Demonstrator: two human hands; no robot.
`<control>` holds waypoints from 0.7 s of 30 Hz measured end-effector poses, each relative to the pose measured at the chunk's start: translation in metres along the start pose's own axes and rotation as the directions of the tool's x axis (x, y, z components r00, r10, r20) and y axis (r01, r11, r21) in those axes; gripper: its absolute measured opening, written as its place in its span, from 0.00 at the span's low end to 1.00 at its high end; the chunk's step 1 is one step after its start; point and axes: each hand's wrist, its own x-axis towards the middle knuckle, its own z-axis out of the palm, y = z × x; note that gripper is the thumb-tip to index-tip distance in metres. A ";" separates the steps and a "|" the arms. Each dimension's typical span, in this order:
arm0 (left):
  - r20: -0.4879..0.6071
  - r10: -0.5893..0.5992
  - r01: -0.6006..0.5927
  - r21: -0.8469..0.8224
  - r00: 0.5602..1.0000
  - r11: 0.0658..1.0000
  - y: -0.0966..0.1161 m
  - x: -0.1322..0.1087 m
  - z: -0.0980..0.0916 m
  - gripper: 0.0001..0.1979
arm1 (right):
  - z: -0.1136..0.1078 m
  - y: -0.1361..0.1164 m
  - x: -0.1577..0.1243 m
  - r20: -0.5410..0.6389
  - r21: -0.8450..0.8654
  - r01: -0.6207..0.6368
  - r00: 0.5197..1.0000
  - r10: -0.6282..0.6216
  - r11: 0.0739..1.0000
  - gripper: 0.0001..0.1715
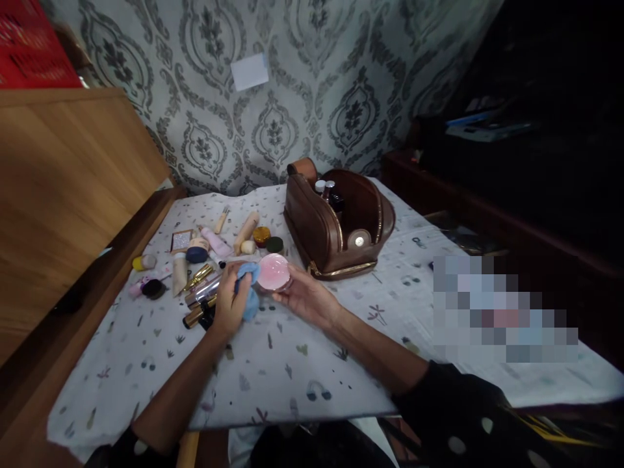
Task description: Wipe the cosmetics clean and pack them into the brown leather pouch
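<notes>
My right hand (305,300) holds a round pink compact (273,272) from below, just above the table. My left hand (229,304) is closed on a blue cloth (249,289) and presses it against the compact's left edge. Both hands hover over the white patterned tablecloth (273,370) near the table's middle. A brown leather toiletry bag (336,224) stands open just behind my right hand, with small bottles (325,189) inside.
Several cosmetics lie left of my hands: tubes, gold-capped sticks (199,296), small jars (263,235), a pink bottle (217,242). A wooden cabinet (63,195) borders the table on the left. Patterned wallpaper is behind. A dark shelf (487,195) runs along the right.
</notes>
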 end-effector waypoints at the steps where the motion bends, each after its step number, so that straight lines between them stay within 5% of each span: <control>1: 0.007 -0.041 0.041 -0.031 0.999 0.999 -0.001 0.000 0.001 0.12 | 0.001 0.000 0.000 0.006 0.004 -0.011 1.000 0.011 1.000 0.17; 8: 0.074 -0.302 0.311 -0.184 0.950 0.933 -0.003 -0.006 0.007 0.18 | 0.000 0.003 0.001 0.029 -0.038 0.005 1.000 -0.004 0.999 0.19; 13: 0.005 -0.202 0.201 -0.105 0.979 0.974 0.003 -0.007 0.001 0.12 | -0.005 0.018 0.006 -0.038 -0.122 0.090 0.995 -0.095 0.988 0.32; 17: 0.106 0.011 -0.010 -0.003 0.994 1.000 0.004 -0.008 0.002 0.12 | -0.008 0.023 0.009 -0.003 -0.084 0.089 0.996 -0.090 0.993 0.38; 21: 0.039 -0.062 0.060 0.041 0.997 0.997 0.003 -0.013 0.009 0.17 | -0.005 0.017 0.007 0.052 -0.110 0.040 0.998 -0.035 0.993 0.39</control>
